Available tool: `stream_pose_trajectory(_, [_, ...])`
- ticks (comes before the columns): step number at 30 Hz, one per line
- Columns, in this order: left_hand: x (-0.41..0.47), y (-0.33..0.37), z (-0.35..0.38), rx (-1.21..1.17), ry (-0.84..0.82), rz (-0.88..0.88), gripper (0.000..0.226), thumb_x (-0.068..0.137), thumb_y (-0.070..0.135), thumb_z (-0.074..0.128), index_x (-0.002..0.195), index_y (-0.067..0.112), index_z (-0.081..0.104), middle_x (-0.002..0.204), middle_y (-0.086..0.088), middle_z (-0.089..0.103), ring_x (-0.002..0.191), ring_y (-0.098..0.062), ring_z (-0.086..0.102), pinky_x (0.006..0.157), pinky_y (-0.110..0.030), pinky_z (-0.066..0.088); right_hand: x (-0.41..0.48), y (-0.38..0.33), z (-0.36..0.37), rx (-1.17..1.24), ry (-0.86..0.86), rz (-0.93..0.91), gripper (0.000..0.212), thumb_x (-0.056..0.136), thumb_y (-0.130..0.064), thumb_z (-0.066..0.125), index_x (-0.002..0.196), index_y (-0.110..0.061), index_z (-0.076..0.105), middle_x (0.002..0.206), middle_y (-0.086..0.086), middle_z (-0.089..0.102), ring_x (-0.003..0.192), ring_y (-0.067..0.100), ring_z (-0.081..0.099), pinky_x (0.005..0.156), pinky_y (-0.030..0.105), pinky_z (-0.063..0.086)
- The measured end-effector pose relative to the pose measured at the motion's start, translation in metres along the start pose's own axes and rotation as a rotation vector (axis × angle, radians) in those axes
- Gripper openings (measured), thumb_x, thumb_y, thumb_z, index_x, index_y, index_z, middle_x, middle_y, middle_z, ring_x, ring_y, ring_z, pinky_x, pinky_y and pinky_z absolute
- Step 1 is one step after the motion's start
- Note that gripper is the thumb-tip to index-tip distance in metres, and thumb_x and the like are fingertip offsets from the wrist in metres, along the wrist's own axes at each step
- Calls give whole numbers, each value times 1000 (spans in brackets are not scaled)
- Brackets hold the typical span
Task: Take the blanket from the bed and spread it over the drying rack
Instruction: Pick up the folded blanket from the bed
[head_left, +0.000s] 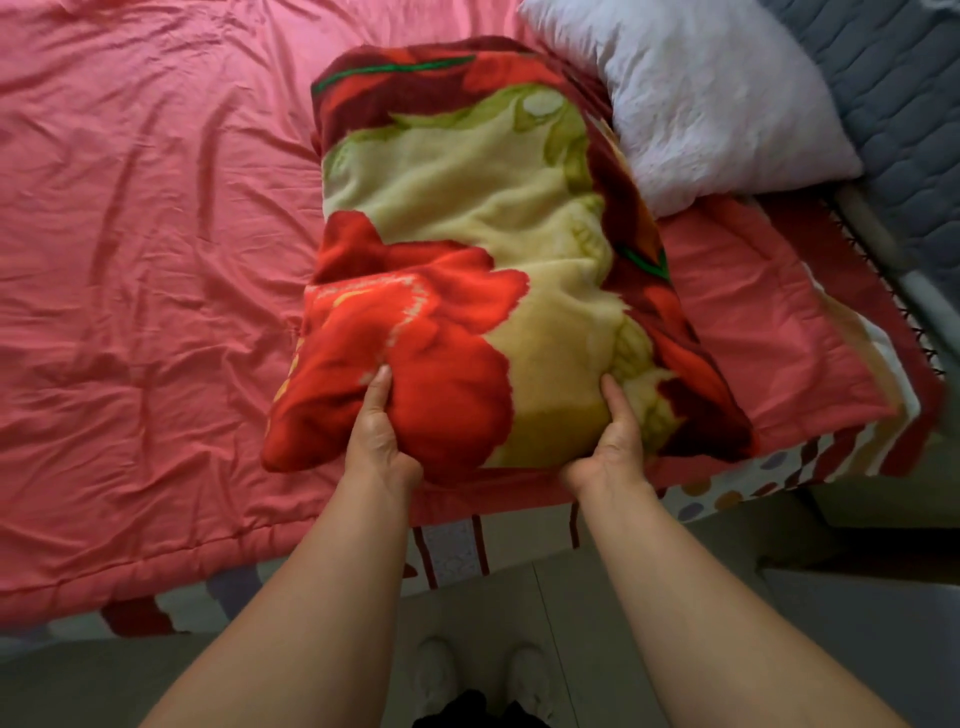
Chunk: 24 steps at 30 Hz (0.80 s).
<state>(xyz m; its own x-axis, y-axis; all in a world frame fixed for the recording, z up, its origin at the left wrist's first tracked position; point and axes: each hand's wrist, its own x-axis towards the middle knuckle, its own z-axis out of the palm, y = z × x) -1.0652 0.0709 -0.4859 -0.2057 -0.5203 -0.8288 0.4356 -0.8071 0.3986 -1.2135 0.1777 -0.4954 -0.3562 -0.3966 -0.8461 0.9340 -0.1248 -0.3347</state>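
at the near edge of the bed (78, 519), the left hand (382, 436) and the right hand (618, 441) each grip the closest end of the folded blanket (467, 234). each thumb lies on top, pressed into the plush fabric, while the other fingers are tucked under the fold and out of sight. the two hands sit apart, the left on a big red flower patch, the right on a cream and green patch. the blanket is a thick folded bundle printed with red blooms, cream ground, green leaves and dark red borders. it stretches away from the hands across the bed, its near end bunched at the grip. it lies on a wrinkled pink cover (130, 234) that spreads wide to the left. its far right side touches a white pillow (701, 93) at the upper right. beyond the pillow is a grey quilted pad (909, 78). under the pink cover's near edge a sheet (727, 493) with dots and stripes shows. below, both bare forearms reach in over a pale tiled floor (519, 597), where two white shoes (436, 670) stand side by side
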Motion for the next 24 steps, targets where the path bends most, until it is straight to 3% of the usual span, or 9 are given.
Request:
stream_pose_trajectory(3, [-11, 12, 21, 33, 9, 64, 29, 86, 33, 68, 108, 15, 67, 112, -8, 69, 96, -28, 66, 96, -53, 48, -13, -13, 18, 6, -9, -20, 26, 77, -43, 72, 92, -23, 71, 100, 10, 72, 94, 31, 66, 86, 52, 51])
stream_pose_trajectory(8, [-27, 34, 50, 84, -25, 158, 44, 86, 32, 68, 126, 14, 63, 120, -10, 68, 108, -30, 65, 94, -53, 50, -39, -36, 51, 4, 9, -60, 41, 79, -42, 69, 116, -25, 68, 105, 8, 71, 89, 29, 66, 70, 44, 54])
stream_pose_trajectory(10, [-35, 44, 60, 87, -56, 155, 46, 86, 35, 67, 126, 15, 63, 119, -10, 68, 108, -31, 65, 95, -55, 49, -51, -46, 65, -5, -13, -86, 39, 81, -41, 66, 117, -24, 66, 102, 7, 71, 83, 29, 65, 65, 42, 52])
stream_pose_trajectory(14, [-58, 64, 77, 67, -103, 175, 47, 82, 38, 69, 123, 16, 64, 119, -9, 68, 109, -31, 65, 97, -56, 48, -81, -65, 91, -17, -32, -151, 40, 80, -38, 66, 117, -23, 67, 108, 9, 71, 92, 31, 66, 72, 43, 54])
stream_pose_trajectory(16, [-68, 74, 85, 62, -109, 175, 49, 79, 39, 71, 123, 17, 65, 119, -9, 69, 108, -30, 66, 97, -56, 48, -96, -72, 102, -23, -43, -189, 35, 81, -35, 65, 113, -22, 68, 99, 7, 74, 91, 31, 67, 71, 41, 55])
stream_pose_trajectory(18, [-85, 84, 94, 65, -108, 179, 47, 79, 39, 71, 122, 18, 66, 116, -8, 70, 106, -30, 67, 96, -53, 49, -114, -81, 114, -46, -62, -232, 28, 82, -33, 65, 107, -21, 69, 86, 5, 75, 81, 28, 68, 60, 35, 56])
stream_pose_trajectory(20, [-102, 94, 103, 69, -95, 210, 37, 85, 36, 67, 116, 16, 68, 103, -5, 74, 94, -26, 69, 91, -47, 53, -129, -86, 126, -72, -71, -303, 42, 73, -34, 72, 113, -19, 69, 99, 6, 74, 87, 28, 70, 61, 38, 59])
stream_pose_trajectory(22, [-118, 104, 112, 58, -114, 241, 19, 90, 32, 61, 100, 17, 68, 76, 0, 75, 69, -18, 70, 73, -38, 57, -143, -93, 137, -111, -48, -379, 60, 57, -37, 78, 114, -19, 70, 109, 6, 73, 96, 28, 70, 78, 48, 59])
stream_pose_trajectory(24, [-134, 113, 118, 56, -129, 265, 15, 92, 30, 59, 90, 17, 66, 61, 4, 72, 52, -12, 68, 56, -29, 58, -154, -99, 148, -132, -58, -450, 62, 52, -38, 79, 110, -18, 72, 109, 5, 73, 99, 27, 70, 88, 52, 55])
